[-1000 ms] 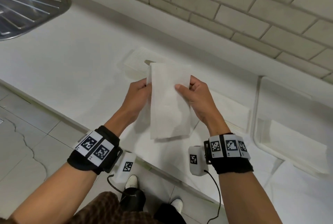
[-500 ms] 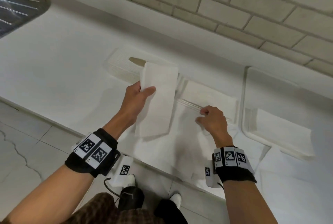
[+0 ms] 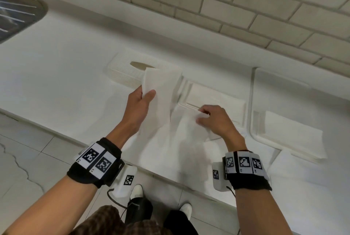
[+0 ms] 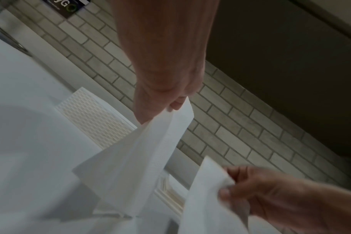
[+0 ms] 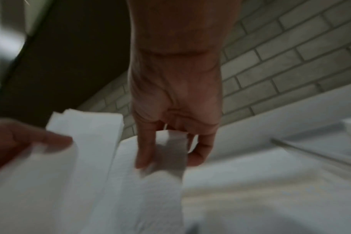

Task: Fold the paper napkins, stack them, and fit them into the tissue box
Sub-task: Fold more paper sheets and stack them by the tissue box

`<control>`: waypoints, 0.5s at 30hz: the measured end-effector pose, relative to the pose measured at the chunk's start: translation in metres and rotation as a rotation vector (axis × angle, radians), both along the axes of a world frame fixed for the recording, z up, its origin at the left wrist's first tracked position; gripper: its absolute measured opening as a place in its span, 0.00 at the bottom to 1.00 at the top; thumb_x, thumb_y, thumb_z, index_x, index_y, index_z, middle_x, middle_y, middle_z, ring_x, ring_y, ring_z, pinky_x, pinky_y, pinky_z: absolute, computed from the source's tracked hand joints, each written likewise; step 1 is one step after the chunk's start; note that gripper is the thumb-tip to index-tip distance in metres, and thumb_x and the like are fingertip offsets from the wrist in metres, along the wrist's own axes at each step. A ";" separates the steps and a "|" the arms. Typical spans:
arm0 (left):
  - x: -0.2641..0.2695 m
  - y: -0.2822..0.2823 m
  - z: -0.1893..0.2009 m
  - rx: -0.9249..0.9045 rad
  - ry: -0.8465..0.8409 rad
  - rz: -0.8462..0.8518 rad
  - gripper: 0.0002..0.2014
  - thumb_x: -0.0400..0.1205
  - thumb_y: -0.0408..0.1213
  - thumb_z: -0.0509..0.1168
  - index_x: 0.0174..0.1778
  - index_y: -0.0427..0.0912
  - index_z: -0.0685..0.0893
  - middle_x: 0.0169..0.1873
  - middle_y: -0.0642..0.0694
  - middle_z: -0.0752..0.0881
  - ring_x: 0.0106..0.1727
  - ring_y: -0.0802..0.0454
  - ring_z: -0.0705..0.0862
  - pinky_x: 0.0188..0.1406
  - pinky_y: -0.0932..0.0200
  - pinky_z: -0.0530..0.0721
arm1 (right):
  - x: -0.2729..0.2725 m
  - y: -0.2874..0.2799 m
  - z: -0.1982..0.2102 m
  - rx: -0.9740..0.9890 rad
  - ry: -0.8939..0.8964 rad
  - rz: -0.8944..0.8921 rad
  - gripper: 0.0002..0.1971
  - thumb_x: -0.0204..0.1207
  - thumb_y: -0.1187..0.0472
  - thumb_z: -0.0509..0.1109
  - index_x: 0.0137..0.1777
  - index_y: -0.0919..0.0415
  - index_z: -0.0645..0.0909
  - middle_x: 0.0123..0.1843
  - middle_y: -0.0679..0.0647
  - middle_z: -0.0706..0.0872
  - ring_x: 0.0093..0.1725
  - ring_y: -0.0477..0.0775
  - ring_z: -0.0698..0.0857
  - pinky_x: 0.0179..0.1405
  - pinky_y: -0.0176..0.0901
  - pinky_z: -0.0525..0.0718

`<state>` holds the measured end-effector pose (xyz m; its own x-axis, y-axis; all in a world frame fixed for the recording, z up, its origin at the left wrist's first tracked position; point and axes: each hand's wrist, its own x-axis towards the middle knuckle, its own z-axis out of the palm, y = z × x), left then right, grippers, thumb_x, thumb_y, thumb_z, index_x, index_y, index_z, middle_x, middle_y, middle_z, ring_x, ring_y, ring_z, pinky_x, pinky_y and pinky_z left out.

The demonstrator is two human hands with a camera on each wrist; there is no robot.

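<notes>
A white tissue box (image 3: pixel 125 72) with a slot on top sits on the counter (image 3: pixel 56 75), just beyond the left hand (image 3: pixel 139 105). That hand pinches a folded napkin (image 3: pixel 161 91) by its upper left edge, thumb on top; the napkin hangs down over the counter. To its right, the right hand (image 3: pixel 216 121) pinches the corner of a flat napkin (image 3: pixel 180 140), lifting it. Beyond the right hand lies a stack of napkins (image 3: pixel 214 98).

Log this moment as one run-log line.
left hand: holds folded napkin above counter | right hand: pinches edge of next napkin | tissue box: behind, slot open | stage: folding
</notes>
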<state>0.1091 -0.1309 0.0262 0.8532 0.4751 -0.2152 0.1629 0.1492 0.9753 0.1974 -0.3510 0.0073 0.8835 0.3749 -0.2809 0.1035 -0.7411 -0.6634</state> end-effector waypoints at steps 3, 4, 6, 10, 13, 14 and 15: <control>0.004 -0.002 0.001 -0.021 0.007 -0.032 0.09 0.84 0.35 0.63 0.56 0.49 0.85 0.53 0.48 0.90 0.57 0.47 0.88 0.58 0.51 0.85 | -0.005 0.021 0.049 0.210 0.064 0.127 0.05 0.68 0.65 0.78 0.38 0.55 0.87 0.37 0.51 0.86 0.37 0.49 0.82 0.36 0.41 0.79; 0.005 -0.004 0.002 -0.028 0.013 -0.053 0.09 0.84 0.34 0.63 0.55 0.48 0.86 0.54 0.47 0.90 0.59 0.45 0.88 0.60 0.49 0.85 | -0.005 0.029 0.060 0.252 0.064 0.148 0.06 0.68 0.65 0.79 0.36 0.53 0.87 0.36 0.49 0.86 0.36 0.48 0.83 0.37 0.41 0.80; 0.003 -0.009 0.007 -0.086 0.018 -0.101 0.09 0.83 0.33 0.63 0.53 0.47 0.87 0.52 0.45 0.90 0.60 0.40 0.87 0.60 0.47 0.85 | -0.006 0.044 0.073 0.303 0.025 0.156 0.08 0.68 0.66 0.78 0.36 0.52 0.86 0.37 0.49 0.86 0.36 0.48 0.83 0.39 0.41 0.80; -0.002 -0.010 0.010 -0.375 0.003 -0.232 0.22 0.83 0.54 0.60 0.65 0.44 0.84 0.60 0.40 0.89 0.62 0.41 0.87 0.62 0.46 0.84 | -0.003 0.068 0.075 0.345 -0.089 0.078 0.05 0.71 0.66 0.76 0.41 0.56 0.86 0.46 0.51 0.89 0.43 0.52 0.86 0.44 0.45 0.85; -0.006 -0.009 0.005 -0.206 0.018 -0.260 0.16 0.81 0.46 0.67 0.63 0.45 0.85 0.57 0.41 0.90 0.58 0.42 0.89 0.60 0.44 0.85 | -0.005 0.073 0.064 0.387 -0.142 0.020 0.06 0.73 0.63 0.75 0.48 0.56 0.86 0.49 0.47 0.88 0.47 0.45 0.86 0.47 0.37 0.84; -0.007 -0.008 0.003 -0.103 0.032 -0.228 0.10 0.81 0.39 0.68 0.58 0.48 0.86 0.53 0.44 0.92 0.54 0.44 0.90 0.57 0.46 0.87 | -0.006 0.072 0.058 0.393 -0.155 -0.003 0.08 0.74 0.61 0.75 0.53 0.57 0.86 0.50 0.45 0.87 0.47 0.38 0.83 0.47 0.29 0.81; -0.007 -0.005 0.001 -0.036 0.043 -0.186 0.08 0.81 0.35 0.68 0.54 0.50 0.87 0.50 0.48 0.92 0.51 0.47 0.91 0.53 0.50 0.87 | -0.008 0.070 0.052 0.391 -0.160 -0.034 0.11 0.76 0.59 0.74 0.58 0.57 0.84 0.53 0.45 0.86 0.47 0.36 0.81 0.45 0.24 0.78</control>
